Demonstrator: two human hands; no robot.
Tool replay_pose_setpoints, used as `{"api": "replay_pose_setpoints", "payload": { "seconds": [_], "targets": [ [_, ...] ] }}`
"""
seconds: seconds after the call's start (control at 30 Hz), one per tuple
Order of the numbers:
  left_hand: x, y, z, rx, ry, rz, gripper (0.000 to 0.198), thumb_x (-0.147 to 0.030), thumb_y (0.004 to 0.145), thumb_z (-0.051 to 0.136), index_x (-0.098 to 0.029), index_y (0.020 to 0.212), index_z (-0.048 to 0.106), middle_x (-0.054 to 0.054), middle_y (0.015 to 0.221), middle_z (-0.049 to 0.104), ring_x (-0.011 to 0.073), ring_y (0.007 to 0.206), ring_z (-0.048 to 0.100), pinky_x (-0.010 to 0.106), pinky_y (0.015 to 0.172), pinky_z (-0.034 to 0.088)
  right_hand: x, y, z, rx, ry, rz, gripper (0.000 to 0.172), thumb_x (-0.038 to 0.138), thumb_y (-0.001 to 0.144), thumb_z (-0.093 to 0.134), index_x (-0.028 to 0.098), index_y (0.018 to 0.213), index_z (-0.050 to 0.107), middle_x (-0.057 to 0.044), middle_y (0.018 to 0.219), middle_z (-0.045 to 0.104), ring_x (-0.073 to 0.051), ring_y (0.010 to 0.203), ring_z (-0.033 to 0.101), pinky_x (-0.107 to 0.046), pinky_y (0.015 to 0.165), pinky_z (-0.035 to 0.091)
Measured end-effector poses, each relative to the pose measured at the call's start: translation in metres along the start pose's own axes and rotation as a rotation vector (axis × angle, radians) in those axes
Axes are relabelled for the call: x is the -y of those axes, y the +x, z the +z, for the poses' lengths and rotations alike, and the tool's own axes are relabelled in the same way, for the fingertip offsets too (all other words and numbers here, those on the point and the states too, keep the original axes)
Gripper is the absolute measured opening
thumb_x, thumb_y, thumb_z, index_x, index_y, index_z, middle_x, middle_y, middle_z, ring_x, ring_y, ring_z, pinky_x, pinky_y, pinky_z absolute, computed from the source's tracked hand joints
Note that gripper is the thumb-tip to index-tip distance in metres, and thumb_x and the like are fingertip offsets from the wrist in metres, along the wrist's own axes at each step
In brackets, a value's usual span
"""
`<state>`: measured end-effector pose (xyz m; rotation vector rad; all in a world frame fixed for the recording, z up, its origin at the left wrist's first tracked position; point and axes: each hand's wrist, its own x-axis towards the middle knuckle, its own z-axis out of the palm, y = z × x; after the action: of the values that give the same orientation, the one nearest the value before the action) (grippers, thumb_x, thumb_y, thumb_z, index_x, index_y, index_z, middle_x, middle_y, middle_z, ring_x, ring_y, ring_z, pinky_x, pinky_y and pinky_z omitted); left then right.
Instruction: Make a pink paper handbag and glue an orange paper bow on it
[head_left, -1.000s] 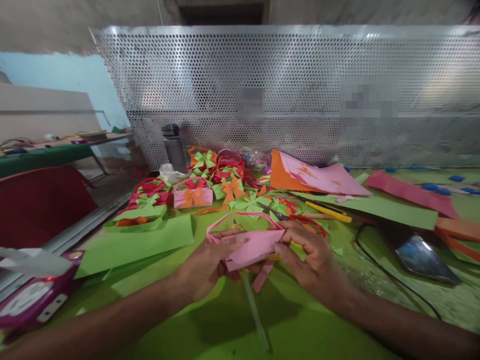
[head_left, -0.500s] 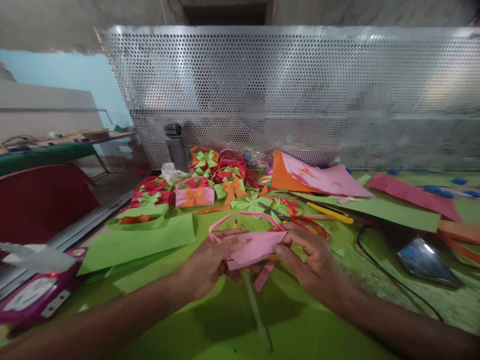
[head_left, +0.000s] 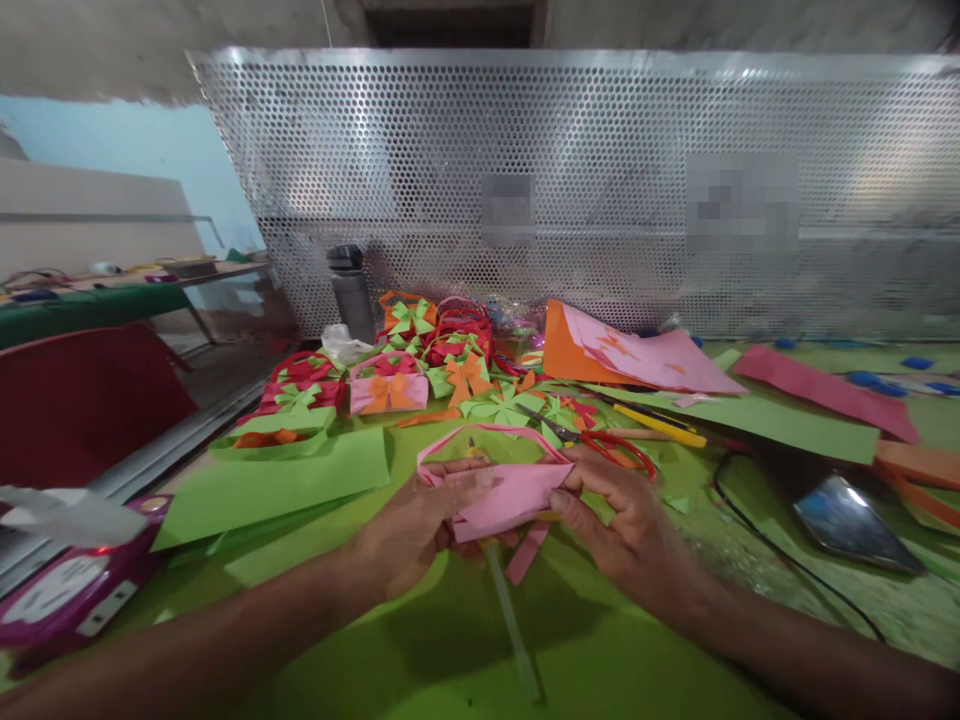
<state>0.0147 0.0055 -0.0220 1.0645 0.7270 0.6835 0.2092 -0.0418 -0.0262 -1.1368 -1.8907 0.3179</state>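
Between my two hands is a small pink paper bag [head_left: 517, 495] with a looped pink handle arching over its top. My left hand [head_left: 409, 530] grips its left side, thumb across the front. My right hand [head_left: 615, 520] pinches the right upper corner between thumb and fingers. Below the bag a translucent glue stick [head_left: 514, 625] slants down toward me; the tool it seems to belong to is mostly hidden behind the bag. A pink strip [head_left: 529, 552] shows beneath the bag's right side. Just beyond my right hand lie red-handled scissors [head_left: 619, 450].
Finished small bags with bows, such as a pink one [head_left: 390, 390], cluster at the back left near a grey bottle [head_left: 352, 295]. Green sheets [head_left: 277, 485] lie left, by a purple power strip [head_left: 112, 575]. A phone [head_left: 851, 525], a cable and a yellow cutter [head_left: 660, 425] lie right.
Almost nothing differs. Both hands keep the same hold on the pink bag, and the view has shifted very slightly.
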Motion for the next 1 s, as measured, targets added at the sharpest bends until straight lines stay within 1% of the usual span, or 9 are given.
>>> {"api": "replay_pose_setpoints", "payload": {
  "seconds": [0.1,0.2,0.3,0.37,0.47,0.57,0.8,0.93,1.0],
  "targets": [
    [-0.0002,-0.0006,0.0002,0.01,0.003,0.001,0.033,-0.035,0.074,0.064,-0.01,0.096,0.065,0.013,0.079,0.069,0.0191,0.063,0.066,0.019,0.041,0.046,0.0011,0.0011,-0.0003,0.012,-0.005,0.009,0.022,0.024,0.086,0.044,0.019,0.067,0.054,-0.002,0.072,0.052,-0.015,0.068,0.049,-0.029,0.064,0.041],
    [-0.0007,-0.0005,0.0003,0.015,-0.002,-0.013,0.033,-0.035,0.075,0.062,-0.01,0.097,0.064,0.013,0.082,0.069,0.0198,0.065,0.066,0.019,0.042,0.047,0.0015,0.0009,-0.0003,0.01,-0.005,0.014,0.021,0.023,0.086,0.044,0.019,0.067,0.053,-0.001,0.072,0.053,-0.015,0.069,0.05,-0.028,0.065,0.041],
    [-0.0021,-0.0002,0.0008,-0.005,-0.019,-0.048,0.036,-0.035,0.076,0.061,-0.01,0.102,0.062,0.014,0.081,0.069,0.0206,0.065,0.066,0.02,0.043,0.047,0.0007,-0.0003,-0.0004,-0.01,-0.015,-0.004,0.016,0.021,0.085,0.046,0.02,0.071,0.054,-0.001,0.073,0.056,-0.015,0.074,0.054,-0.029,0.073,0.042],
    [-0.0034,-0.0003,0.0011,-0.016,-0.032,-0.064,0.037,-0.036,0.078,0.059,-0.009,0.104,0.061,0.014,0.082,0.069,0.0206,0.066,0.066,0.021,0.043,0.047,-0.0001,-0.0012,-0.0006,-0.023,-0.018,-0.006,0.01,0.02,0.084,0.049,0.021,0.077,0.056,-0.002,0.079,0.059,-0.016,0.085,0.056,-0.03,0.08,0.042],
    [-0.0045,-0.0006,0.0011,-0.004,-0.037,-0.061,0.035,-0.036,0.08,0.056,-0.01,0.103,0.061,0.014,0.084,0.069,0.0199,0.066,0.066,0.02,0.043,0.047,-0.0014,-0.0018,-0.0006,-0.074,-0.041,0.029,0.003,0.021,0.081,0.054,0.02,0.081,0.057,-0.005,0.099,0.061,-0.019,0.101,0.054,-0.032,0.086,0.04],
    [-0.0039,-0.0006,0.0007,0.003,-0.039,-0.056,0.035,-0.036,0.081,0.054,-0.011,0.104,0.06,0.014,0.085,0.068,0.0203,0.066,0.066,0.02,0.043,0.047,-0.0023,-0.0013,-0.0002,-0.112,-0.066,0.057,0.002,0.021,0.079,0.056,0.02,0.081,0.057,-0.008,0.11,0.058,-0.02,0.108,0.052,-0.034,0.088,0.04],
    [-0.0026,-0.0011,0.0001,-0.009,-0.063,-0.06,0.035,-0.037,0.08,0.057,-0.01,0.102,0.061,0.014,0.084,0.068,0.021,0.065,0.067,0.02,0.041,0.047,-0.0024,-0.001,-0.0007,-0.091,-0.088,0.053,0.004,0.02,0.079,0.056,0.021,0.083,0.057,-0.009,0.113,0.058,-0.022,0.11,0.051,-0.039,0.089,0.041],
    [-0.0027,-0.0005,0.0004,-0.005,-0.06,-0.063,0.037,-0.035,0.077,0.06,-0.01,0.104,0.06,0.016,0.085,0.069,0.0219,0.066,0.067,0.02,0.04,0.048,-0.0027,-0.0003,-0.0007,-0.076,-0.079,0.062,0.003,0.019,0.079,0.054,0.021,0.081,0.055,-0.008,0.113,0.058,-0.021,0.109,0.053,-0.037,0.088,0.042],
    [-0.0026,-0.0003,0.0005,0.005,-0.052,-0.054,0.035,-0.034,0.078,0.06,-0.01,0.103,0.06,0.016,0.087,0.069,0.0223,0.067,0.068,0.02,0.042,0.049,-0.0023,0.0009,-0.0003,-0.091,-0.056,0.08,0.004,0.018,0.077,0.055,0.021,0.079,0.054,-0.008,0.111,0.058,-0.021,0.107,0.054,-0.036,0.088,0.042]
  ]
}}
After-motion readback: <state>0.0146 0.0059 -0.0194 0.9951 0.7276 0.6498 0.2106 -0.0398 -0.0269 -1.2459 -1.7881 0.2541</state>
